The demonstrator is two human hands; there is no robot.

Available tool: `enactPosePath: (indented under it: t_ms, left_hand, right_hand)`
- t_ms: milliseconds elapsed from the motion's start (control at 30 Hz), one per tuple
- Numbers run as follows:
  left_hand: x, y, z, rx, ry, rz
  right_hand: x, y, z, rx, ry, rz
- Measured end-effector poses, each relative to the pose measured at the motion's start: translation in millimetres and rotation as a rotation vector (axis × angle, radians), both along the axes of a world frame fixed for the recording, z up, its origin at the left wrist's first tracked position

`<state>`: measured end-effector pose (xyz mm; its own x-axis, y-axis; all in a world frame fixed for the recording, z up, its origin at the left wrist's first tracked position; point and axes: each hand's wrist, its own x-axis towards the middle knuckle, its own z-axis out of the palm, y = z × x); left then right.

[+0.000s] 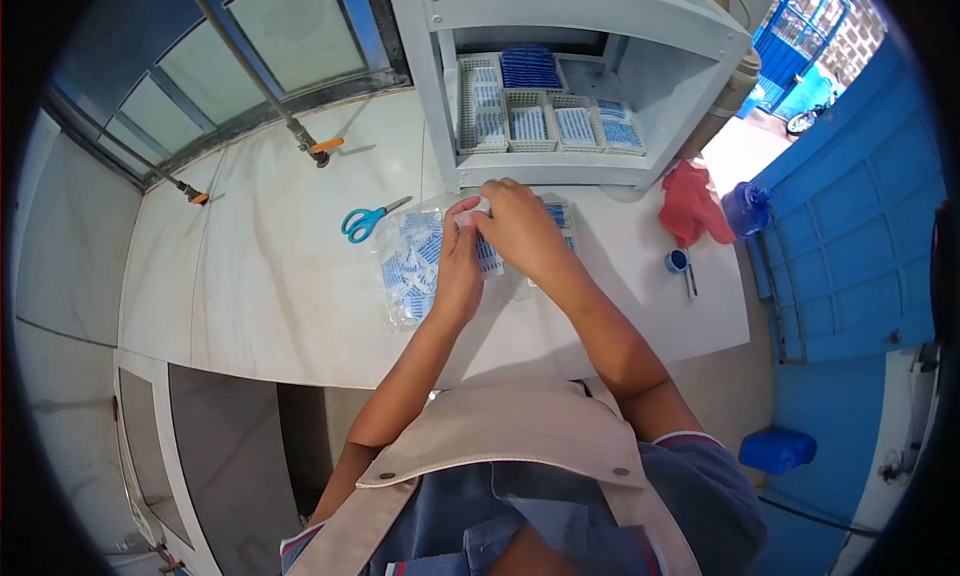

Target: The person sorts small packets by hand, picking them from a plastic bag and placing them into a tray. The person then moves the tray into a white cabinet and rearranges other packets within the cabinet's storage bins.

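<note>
Both of my hands meet over the table, around a small whitish item. The fingers of my left hand are pressed on it from the left, and my right hand closes on it from the right. Below them lies a clear plastic bag full of small blue-and-white printed packets. More printed pieces show between my hands. Partly behind my right forearm is a tray with blue-and-white pieces. Scissors with turquoise handles lie left of the bag.
Behind my hands, a white shelf unit holds baskets of printed packets. On the right are a red cloth, a small blue-filled cup, a brush and a blue bottle. Metal rods stand at the back left.
</note>
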<state>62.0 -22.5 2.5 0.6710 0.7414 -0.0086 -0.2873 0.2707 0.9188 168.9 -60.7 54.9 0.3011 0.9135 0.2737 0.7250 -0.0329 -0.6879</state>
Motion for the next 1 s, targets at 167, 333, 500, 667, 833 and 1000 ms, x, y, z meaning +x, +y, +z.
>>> enactPosePath:
  t_ms: [167, 333, 500, 667, 833, 1000]
  left_hand:
    - [8, -17, 28, -0.358, -0.201, 0.057]
    - [24, -6, 22, -0.373, -0.131, -0.048]
    - [47, 0, 27, -0.440, -0.146, -0.114]
    - [86, -25, 52, -0.556, -0.046, -0.034]
    - [114, -31, 50, -0.543, -0.106, -0.109]
    - [131, -42, 67, -0.597, -0.053, -0.060]
  right_hand:
    - [5, -23, 22, -0.258, 0.243, 0.088]
    - [25, -48, 10, 0.062, 0.319, 0.186]
    - [46, -86, 24, -0.047, 0.197, 0.236]
    - [69, -100, 12, 0.111, -0.028, 0.172]
    - [92, -115, 12, 0.095, -0.055, 0.114]
    - [110, -120, 19, 0.055, -0.002, 0.110]
